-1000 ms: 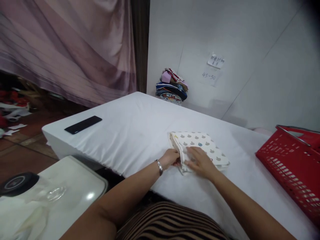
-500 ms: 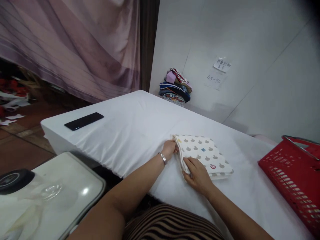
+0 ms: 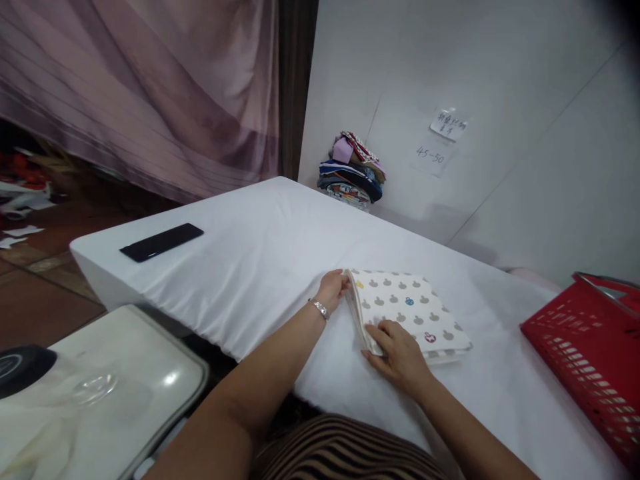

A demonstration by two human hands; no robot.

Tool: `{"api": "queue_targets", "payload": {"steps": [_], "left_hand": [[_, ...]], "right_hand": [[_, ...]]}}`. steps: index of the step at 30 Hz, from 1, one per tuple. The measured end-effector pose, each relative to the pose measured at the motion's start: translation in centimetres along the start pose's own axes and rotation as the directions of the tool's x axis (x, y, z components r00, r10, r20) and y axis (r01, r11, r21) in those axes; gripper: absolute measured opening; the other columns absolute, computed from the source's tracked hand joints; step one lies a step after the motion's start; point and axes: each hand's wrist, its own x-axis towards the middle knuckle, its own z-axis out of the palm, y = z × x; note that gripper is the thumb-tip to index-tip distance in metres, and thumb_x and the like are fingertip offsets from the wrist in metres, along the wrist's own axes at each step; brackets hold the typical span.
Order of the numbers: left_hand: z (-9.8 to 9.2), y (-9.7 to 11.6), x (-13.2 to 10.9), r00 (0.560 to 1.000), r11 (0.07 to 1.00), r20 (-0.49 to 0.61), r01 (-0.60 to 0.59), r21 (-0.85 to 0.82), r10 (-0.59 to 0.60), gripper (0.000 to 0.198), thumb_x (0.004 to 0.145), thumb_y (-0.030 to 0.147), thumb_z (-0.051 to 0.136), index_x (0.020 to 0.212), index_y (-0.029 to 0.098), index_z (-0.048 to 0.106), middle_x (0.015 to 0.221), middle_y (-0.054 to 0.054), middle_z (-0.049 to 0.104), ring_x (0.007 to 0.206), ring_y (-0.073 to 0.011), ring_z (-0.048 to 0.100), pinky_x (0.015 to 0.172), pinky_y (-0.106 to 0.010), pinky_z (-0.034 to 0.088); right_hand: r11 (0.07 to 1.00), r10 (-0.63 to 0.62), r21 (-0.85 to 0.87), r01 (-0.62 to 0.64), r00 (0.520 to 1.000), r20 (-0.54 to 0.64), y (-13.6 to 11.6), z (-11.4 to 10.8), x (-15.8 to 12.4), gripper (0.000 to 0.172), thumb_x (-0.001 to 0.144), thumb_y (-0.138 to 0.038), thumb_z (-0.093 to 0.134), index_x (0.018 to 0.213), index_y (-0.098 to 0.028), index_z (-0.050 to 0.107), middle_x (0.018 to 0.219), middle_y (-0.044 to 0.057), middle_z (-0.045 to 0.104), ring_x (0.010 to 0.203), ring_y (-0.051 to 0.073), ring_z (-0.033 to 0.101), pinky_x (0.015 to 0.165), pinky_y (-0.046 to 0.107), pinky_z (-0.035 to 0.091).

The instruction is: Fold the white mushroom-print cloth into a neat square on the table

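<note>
A folded white cloth (image 3: 407,303) with grey apple-like prints and a few coloured ones lies flat on the white-covered table (image 3: 270,260). My left hand (image 3: 333,288), with a silver bracelet at the wrist, pinches the cloth's far left corner; its fingertips are partly hidden by the fabric. At the near left corner my right hand (image 3: 397,355) grips the layered edge, thumb low and fingers on top. Several layers show along that left edge.
A red plastic basket (image 3: 585,347) stands at the right. A black phone-like slab (image 3: 161,242) lies at the table's left end. Folded clothes (image 3: 350,172) are piled by the wall. A white surface (image 3: 135,380) with a black round object (image 3: 25,370) is at lower left.
My left hand has shifted slightly left and up along the cloth's corner. My right hand stays on the near corner, with its fingers a little lower. The view has moved slightly.
</note>
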Motion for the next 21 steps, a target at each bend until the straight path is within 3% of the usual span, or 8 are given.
{"api": "queue_targets", "payload": {"steps": [4, 11, 13, 16, 18, 21], "left_hand": [[0.2, -0.7, 0.6, 0.999, 0.99, -0.009, -0.051, 0.131, 0.053, 0.031, 0.074, 0.011, 0.05, 0.105, 0.013, 0.05, 0.069, 0.0, 0.059, 0.049, -0.0055, 0.051, 0.042, -0.016, 0.029], [-0.1, -1.7, 1.8, 0.97, 0.894, 0.042, -0.236, 0.381, 0.238, 0.037, 0.065, 0.001, 0.051, 0.099, 0.017, 0.054, 0.08, -0.003, 0.066, 0.068, -0.0124, 0.059, 0.057, -0.02, 0.04], [-0.3, -1.6, 2.0, 0.944, 0.807, 0.075, -0.315, 0.5, 0.322, 0.043, 0.065, 0.003, 0.053, 0.105, 0.018, 0.053, 0.084, -0.004, 0.066, 0.078, -0.016, 0.06, 0.066, -0.022, 0.041], [-0.6, -1.4, 2.2, 0.882, 0.566, 0.137, -0.401, 0.721, 0.45, 0.046, 0.07, 0.011, 0.053, 0.115, 0.02, 0.048, 0.09, -0.006, 0.067, 0.087, -0.0202, 0.06, 0.072, -0.026, 0.041], [-0.7, -1.2, 2.4, 0.86, 0.435, 0.168, -0.402, 0.806, 0.483, 0.04, 0.074, 0.017, 0.051, 0.114, 0.022, 0.05, 0.093, -0.006, 0.067, 0.088, -0.0216, 0.06, 0.072, -0.027, 0.04], [-0.5, -0.9, 2.8, 0.852, 0.323, 0.194, -0.382, 0.866, 0.487, 0.031, 0.078, 0.024, 0.047, 0.109, 0.025, 0.054, 0.094, -0.005, 0.067, 0.087, -0.0219, 0.06, 0.068, -0.027, 0.04]], "right_hand": [[0.995, -0.025, 0.091, 0.028, 0.999, -0.039, -0.1, -0.7, 0.6, 0.022, 0.083, -0.026, 0.046, 0.1, -0.023, 0.059, 0.085, 0.007, 0.053, 0.078, 0.019, 0.05, 0.066, 0.032, 0.043], [0.966, -0.147, 0.213, 0.146, 0.989, -0.007, 0.8, -0.6, 0.6, 0.022, 0.082, -0.022, 0.044, 0.1, -0.022, 0.056, 0.091, 0.007, 0.055, 0.082, 0.02, 0.051, 0.069, 0.033, 0.043], [0.963, -0.146, 0.228, 0.143, 0.989, -0.001, 1.1, -0.9, 0.6, 0.022, 0.082, -0.02, 0.043, 0.099, -0.022, 0.056, 0.091, 0.007, 0.056, 0.082, 0.019, 0.051, 0.069, 0.032, 0.044], [0.967, -0.149, 0.207, 0.146, 0.989, -0.003, 1.5, -1.3, 0.5, 0.026, 0.081, -0.017, 0.043, 0.103, -0.022, 0.055, 0.092, 0.007, 0.056, 0.083, 0.018, 0.051, 0.071, 0.03, 0.042], [0.97, -0.165, 0.181, 0.161, 0.986, 0.01, 1.7, -1.3, 0.2, 0.029, 0.078, -0.016, 0.045, 0.104, -0.023, 0.055, 0.091, 0.006, 0.056, 0.083, 0.018, 0.05, 0.071, 0.031, 0.041], [0.968, -0.187, 0.169, 0.185, 0.982, -0.002, 2.0, -0.8, -0.2, 0.026, 0.076, -0.018, 0.048, 0.1, -0.024, 0.056, 0.088, 0.004, 0.054, 0.081, 0.017, 0.05, 0.072, 0.03, 0.04]]}}
